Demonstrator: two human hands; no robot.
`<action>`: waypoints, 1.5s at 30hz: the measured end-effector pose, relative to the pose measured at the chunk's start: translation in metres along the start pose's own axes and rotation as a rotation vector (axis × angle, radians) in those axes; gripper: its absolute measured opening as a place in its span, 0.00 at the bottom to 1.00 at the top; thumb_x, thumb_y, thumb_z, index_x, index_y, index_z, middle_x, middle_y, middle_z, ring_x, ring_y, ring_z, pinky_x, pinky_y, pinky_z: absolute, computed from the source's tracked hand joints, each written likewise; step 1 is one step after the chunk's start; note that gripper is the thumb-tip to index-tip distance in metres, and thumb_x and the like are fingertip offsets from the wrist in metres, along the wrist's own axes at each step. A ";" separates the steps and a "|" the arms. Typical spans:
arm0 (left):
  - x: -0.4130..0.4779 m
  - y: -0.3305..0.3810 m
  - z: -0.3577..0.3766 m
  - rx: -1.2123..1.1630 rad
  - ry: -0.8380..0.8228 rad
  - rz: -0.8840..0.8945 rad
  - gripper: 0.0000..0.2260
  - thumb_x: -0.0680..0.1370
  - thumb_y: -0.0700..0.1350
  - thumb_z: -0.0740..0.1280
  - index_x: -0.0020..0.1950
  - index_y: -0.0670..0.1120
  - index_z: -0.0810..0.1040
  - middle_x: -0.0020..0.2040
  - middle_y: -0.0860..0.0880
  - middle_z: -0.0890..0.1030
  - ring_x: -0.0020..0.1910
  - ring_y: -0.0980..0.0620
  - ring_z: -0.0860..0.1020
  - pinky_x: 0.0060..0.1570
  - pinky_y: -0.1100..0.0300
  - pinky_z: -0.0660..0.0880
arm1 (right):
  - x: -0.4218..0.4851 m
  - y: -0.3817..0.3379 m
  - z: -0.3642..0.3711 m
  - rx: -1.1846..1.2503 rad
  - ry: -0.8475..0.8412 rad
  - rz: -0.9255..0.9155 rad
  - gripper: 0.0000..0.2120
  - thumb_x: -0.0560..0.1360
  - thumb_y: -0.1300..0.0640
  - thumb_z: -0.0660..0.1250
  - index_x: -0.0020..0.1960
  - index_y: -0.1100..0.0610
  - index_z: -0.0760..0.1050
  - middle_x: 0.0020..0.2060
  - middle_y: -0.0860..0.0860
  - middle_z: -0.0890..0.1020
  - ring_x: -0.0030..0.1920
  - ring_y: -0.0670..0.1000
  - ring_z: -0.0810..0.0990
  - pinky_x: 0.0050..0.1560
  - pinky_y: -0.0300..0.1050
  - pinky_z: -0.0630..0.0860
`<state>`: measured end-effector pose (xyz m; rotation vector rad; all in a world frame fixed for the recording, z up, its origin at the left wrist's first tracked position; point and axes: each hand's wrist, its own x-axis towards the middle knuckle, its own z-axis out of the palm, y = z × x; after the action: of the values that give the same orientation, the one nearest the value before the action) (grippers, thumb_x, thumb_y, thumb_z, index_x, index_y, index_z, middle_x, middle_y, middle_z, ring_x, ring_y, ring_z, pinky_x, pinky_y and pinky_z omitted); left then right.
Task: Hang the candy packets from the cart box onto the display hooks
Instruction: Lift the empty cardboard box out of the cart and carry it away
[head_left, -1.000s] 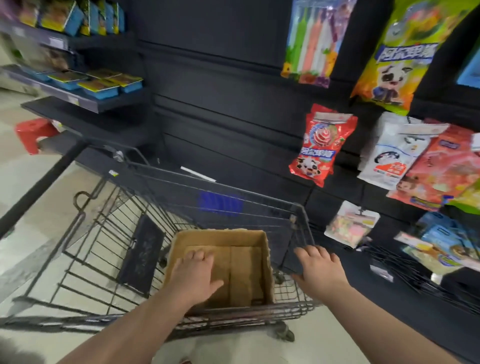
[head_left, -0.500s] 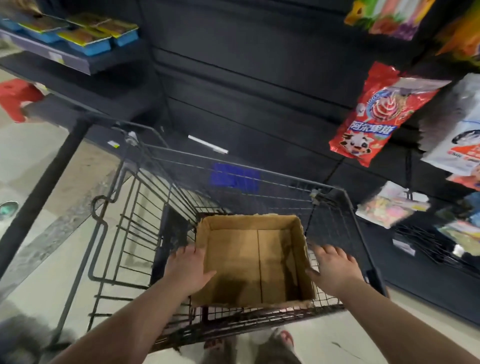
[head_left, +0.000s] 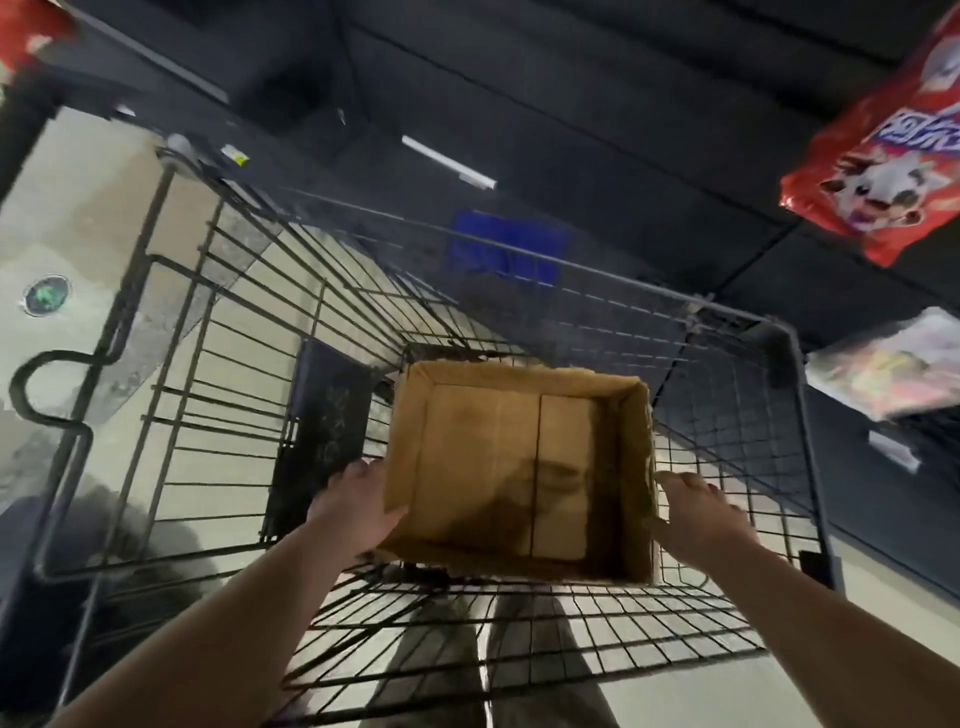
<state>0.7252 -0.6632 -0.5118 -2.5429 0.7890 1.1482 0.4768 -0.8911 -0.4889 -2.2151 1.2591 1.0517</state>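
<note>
No candy packet shows inside the cardboard box (head_left: 519, 467), which stands in the wire cart (head_left: 800, 405); a red packet (head_left: 878, 156) and a pale packet (head_left: 893, 364) hang right of the box, higher up. The left hand (head_left: 358, 509) lies against the box's left wall, fingers hidden, so I cannot tell their grip. The right hand (head_left: 696, 514) is at the right wall, fingers loosely bent, holding nothing. If they squeeze unevenly, the light box may tilt or catch on the wire. The hooks are not visible; both packets are blurred and cut off.
</note>
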 end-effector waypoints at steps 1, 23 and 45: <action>0.007 0.002 0.002 -0.026 -0.013 -0.019 0.32 0.77 0.58 0.64 0.76 0.48 0.57 0.74 0.46 0.62 0.72 0.44 0.63 0.69 0.47 0.64 | 0.008 0.001 0.002 0.015 -0.016 0.003 0.29 0.77 0.45 0.61 0.75 0.50 0.57 0.71 0.51 0.65 0.70 0.56 0.65 0.66 0.55 0.68; 0.131 0.024 0.055 -0.718 0.025 -0.386 0.21 0.72 0.45 0.71 0.62 0.45 0.70 0.46 0.46 0.78 0.41 0.47 0.78 0.40 0.55 0.75 | 0.131 0.000 0.060 0.713 -0.037 0.262 0.33 0.74 0.56 0.70 0.71 0.59 0.54 0.48 0.57 0.73 0.46 0.58 0.74 0.46 0.51 0.73; 0.016 -0.002 -0.019 -1.035 0.095 -0.252 0.27 0.76 0.45 0.69 0.73 0.44 0.65 0.64 0.40 0.75 0.62 0.38 0.74 0.61 0.46 0.72 | 0.012 -0.008 -0.003 0.920 0.202 0.259 0.25 0.74 0.59 0.68 0.67 0.59 0.61 0.51 0.56 0.74 0.51 0.58 0.75 0.53 0.53 0.75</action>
<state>0.7470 -0.6756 -0.5110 -3.3488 -0.2357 1.6290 0.4889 -0.8951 -0.4968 -1.4793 1.6939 0.1995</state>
